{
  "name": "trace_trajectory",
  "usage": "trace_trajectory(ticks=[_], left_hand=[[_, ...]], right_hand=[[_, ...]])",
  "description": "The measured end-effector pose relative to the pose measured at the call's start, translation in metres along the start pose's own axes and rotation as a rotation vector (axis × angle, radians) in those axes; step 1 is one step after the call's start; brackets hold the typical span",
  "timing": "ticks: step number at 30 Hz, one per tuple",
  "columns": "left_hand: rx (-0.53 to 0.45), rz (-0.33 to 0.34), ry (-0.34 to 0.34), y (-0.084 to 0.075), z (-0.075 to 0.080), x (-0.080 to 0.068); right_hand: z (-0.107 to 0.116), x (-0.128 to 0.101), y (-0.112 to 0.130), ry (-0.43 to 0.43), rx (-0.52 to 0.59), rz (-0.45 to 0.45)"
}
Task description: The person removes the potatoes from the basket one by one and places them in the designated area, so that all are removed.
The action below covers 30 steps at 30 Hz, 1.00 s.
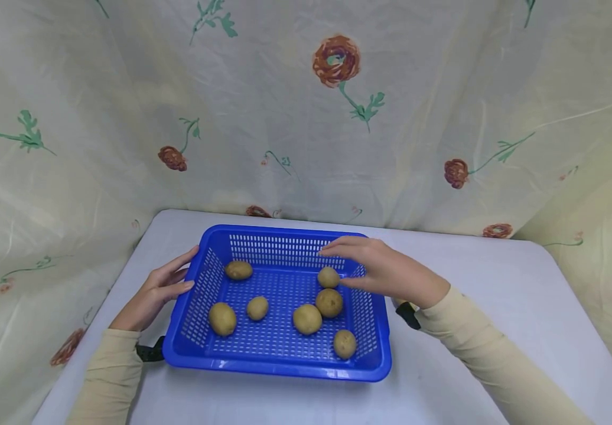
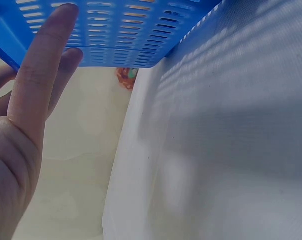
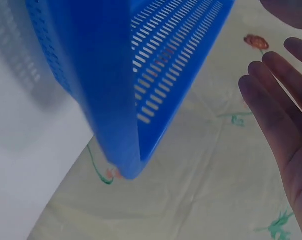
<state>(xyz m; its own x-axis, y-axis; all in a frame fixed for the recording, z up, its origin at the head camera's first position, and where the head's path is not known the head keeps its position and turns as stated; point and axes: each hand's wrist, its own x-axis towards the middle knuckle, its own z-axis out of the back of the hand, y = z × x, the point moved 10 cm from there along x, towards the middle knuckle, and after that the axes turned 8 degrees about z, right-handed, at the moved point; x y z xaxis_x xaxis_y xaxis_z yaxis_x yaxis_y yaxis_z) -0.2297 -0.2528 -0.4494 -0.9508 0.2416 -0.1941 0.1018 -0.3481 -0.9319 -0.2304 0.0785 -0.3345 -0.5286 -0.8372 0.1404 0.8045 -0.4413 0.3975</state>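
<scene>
Left hand: left hand (image 1: pixel 158 290) lies on the table (image 1: pixel 497 283) against the basket's left wall, fingers straight and relaxed, fingertips touching the slotted side; the left wrist view shows fingers (image 2: pixel 38 75) flat on the blue mesh, gripping nothing.
Basket: blue basket (image 1: pixel 279 366) sits flat on the table between the two hands, long axis running left to right across the person.
Potatoes: seven lie loose on the basket floor; the rear-right potato (image 1: pixel 328 277) sits just under the right hand, with another potato (image 1: pixel 329 302) touching it on the near side.
Right hand: right hand (image 1: pixel 377 268) hovers over the basket's rear-right corner, fingers stretched out toward the left and apart, holding nothing; the right wrist view shows the open palm (image 3: pixel 283 115) clear of the basket wall.
Key relation: rear-right potato lies directly below and slightly nearer than the right fingertips; right hand is much the nearer of the two.
</scene>
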Motion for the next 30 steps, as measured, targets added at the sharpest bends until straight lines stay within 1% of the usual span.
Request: trace_trajectory(ticks=[8,14,22,30], left_hand=[[-0.005,-0.005,0.001,-0.001,0.002,-0.001],[-0.019,-0.01,0.011,-0.001,0.001,0.0],[-0.015,-0.006,0.01,0.0,0.001,0.0],[-0.014,0.0,0.01,0.0,0.001,0.001]], right_hand=[[-0.009,0.019,0.017,0.037,-0.129,0.061],[-0.021,0.033,0.027,0.069,-0.17,0.119],[-0.036,0.052,0.042,0.105,-0.275,0.205],[-0.049,0.068,0.051,0.111,-0.327,0.259]])
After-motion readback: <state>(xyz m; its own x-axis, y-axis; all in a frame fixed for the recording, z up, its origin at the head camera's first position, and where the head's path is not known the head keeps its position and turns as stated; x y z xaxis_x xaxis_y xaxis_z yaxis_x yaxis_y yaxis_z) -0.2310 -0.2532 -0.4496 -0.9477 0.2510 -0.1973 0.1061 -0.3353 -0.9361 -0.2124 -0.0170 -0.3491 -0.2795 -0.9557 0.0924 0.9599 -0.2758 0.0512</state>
